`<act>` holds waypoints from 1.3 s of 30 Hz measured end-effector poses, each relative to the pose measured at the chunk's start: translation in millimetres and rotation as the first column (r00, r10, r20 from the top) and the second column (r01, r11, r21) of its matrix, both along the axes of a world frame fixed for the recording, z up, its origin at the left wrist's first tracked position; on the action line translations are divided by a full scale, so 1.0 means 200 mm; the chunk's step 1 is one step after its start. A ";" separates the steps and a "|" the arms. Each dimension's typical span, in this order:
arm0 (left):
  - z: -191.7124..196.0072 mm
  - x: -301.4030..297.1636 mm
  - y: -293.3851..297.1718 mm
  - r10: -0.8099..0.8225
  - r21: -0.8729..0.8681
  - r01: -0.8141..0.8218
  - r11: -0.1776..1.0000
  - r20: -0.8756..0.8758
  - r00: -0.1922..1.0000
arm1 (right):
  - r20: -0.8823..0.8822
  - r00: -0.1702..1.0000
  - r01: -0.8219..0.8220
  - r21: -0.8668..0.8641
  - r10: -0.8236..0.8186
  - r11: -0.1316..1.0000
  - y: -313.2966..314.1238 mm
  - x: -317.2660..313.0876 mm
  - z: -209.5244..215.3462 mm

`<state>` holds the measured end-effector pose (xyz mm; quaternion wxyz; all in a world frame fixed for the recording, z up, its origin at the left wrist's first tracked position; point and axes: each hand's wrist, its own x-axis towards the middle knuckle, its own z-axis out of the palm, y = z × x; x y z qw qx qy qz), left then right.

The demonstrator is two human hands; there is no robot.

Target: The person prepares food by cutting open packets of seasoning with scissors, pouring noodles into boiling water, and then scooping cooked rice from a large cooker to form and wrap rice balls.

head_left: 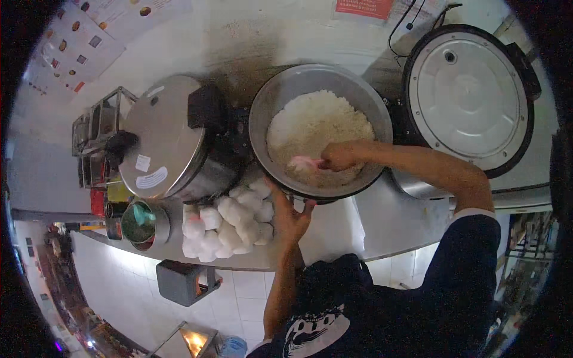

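A wide grey metal pot [259,128] holds a heap of white rice [319,116], lower on its near side. My right hand [341,156] reaches in from the right, closed around the handle of a pink rice paddle [304,162]. The paddle's blade lies at the rice on the near side. My left hand [290,219] is at the pot's near left side, its fingers stretched along the outside and thumb apart; it holds nothing. Beside it sits a pile of white rounded bundles [230,224], seemingly in thin plastic.
Left of the pot stands a big lidded steel cooker [164,137] with black handles. Nearer the edge is a round container [143,224] with dark green contents and a turquoise utensil. A large raised round lid [468,101] stands at the right. A wall runs behind the counter [406,230].
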<state>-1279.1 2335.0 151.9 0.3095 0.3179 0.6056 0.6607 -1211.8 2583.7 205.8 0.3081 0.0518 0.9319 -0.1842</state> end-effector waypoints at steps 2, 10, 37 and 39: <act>0.01 -0.02 -0.08 0.049 0.013 -0.049 0.999 -0.026 0.998 | 0.179 0.982 0.063 -0.019 -0.059 0.998 -0.05 -0.04 0.23; -0.04 -0.03 -0.26 0.010 -0.081 -0.016 0.997 -0.079 0.997 | 0.216 0.697 0.663 -0.559 -0.684 0.498 -0.38 0.53 0.73; -1.07 0.63 -1.22 0.136 -0.645 0.205 0.737 0.438 0.889 | -0.735 0.215 0.895 -0.115 -0.643 0.430 -1.74 1.03 -1.04; -1.29 0.60 -1.36 -0.032 -0.577 0.132 0.806 0.180 0.983 | -0.781 0.105 0.876 -0.220 -0.616 0.428 -1.72 0.97 -0.84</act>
